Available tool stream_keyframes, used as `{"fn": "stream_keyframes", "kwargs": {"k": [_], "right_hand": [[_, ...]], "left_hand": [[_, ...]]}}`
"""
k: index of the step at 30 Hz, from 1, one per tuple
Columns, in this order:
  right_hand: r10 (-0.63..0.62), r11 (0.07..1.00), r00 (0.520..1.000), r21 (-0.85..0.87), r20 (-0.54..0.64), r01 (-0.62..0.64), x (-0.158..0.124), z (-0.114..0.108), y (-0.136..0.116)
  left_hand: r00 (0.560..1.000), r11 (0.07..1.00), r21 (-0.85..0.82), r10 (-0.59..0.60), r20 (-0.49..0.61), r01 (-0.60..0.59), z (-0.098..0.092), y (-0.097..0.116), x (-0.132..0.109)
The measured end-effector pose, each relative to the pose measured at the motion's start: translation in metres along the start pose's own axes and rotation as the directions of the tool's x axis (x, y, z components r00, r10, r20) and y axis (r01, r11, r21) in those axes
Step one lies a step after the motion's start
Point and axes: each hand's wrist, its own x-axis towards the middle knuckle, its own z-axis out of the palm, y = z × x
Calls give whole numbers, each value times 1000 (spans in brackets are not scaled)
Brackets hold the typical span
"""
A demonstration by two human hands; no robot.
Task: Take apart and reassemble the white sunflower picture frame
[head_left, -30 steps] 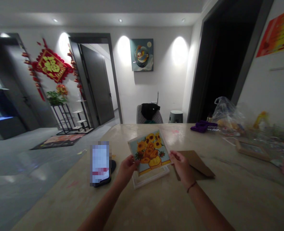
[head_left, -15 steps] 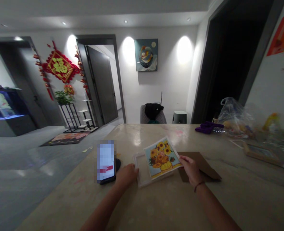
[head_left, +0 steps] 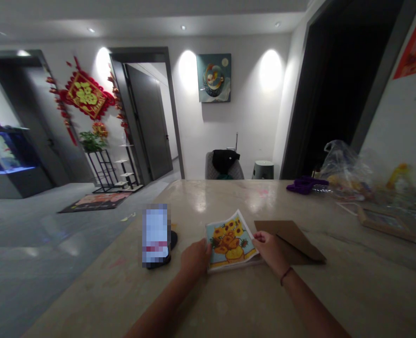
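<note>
A sunflower picture [head_left: 230, 241] lies over a pale, shallow frame [head_left: 229, 268], covering most of it; its upper right corner is lifted. Between thumb and fingers, my right hand [head_left: 270, 251] pinches the picture's right edge. My left hand [head_left: 195, 257] is closed on the left side of the frame, its thumb close to the picture's edge. Just right of the picture, a brown backing board [head_left: 299, 239] rests on the table, partly behind my right hand.
A phone [head_left: 155, 237] with a blurred screen stands on a holder to the left. Along the right side are a purple cloth [head_left: 304, 185], a clear plastic bag [head_left: 347, 169] and a wooden frame [head_left: 384, 223]. A chair [head_left: 224, 166] stands beyond the table [head_left: 229, 310].
The picture has moved left and down onto the frame, carried by my right hand. My left hand has shifted slightly right, with the frame.
</note>
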Motion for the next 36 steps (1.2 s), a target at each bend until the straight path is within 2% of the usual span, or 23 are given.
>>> {"fn": "stream_keyframes", "kwargs": {"k": [8, 12, 14, 18, 21, 25, 28, 31, 34, 36], "right_hand": [[-109, 955, 990, -267, 83, 128, 1, -2, 10], [-163, 901, 982, -391, 96, 188, -3, -1, 7], [-193, 837, 975, -499, 109, 222, -5, -1, 1], [-260, 632, 953, -719, 155, 289, -10, -2, -9], [-242, 533, 943, -781, 228, 326, -12, -2, -10], [-195, 458, 940, -821, 281, 340, -10, -2, -10], [-214, 415, 959, -872, 183, 259, -5, -11, -14], [-196, 321, 980, -946, -19, 46, 2, -30, -15], [-100, 249, 980, -958, -171, -142, 8, -53, -10], [-28, 260, 982, -950, -186, -173, 11, -66, -5]], "left_hand": [[1000, 1000, 11, -23, -2, 23, 2, -1, 1], [1000, 998, 49, -24, -13, 25, 2, 1, 0], [998, 998, 57, -8, -59, 11, 1, 3, -1], [984, 992, 107, 79, -162, -62, -3, 7, -4], [980, 982, 149, 138, -140, -116, -5, 8, -7], [984, 979, 156, 148, -99, -131, -10, 9, -10], [985, 980, 123, 164, -45, -157, -16, 9, -12], [971, 971, 50, 230, 69, -234, -22, 5, -13], [950, 966, -9, 257, 177, -259, -25, -1, -13], [946, 968, -19, 249, 209, -251, -26, -3, -12]]}}
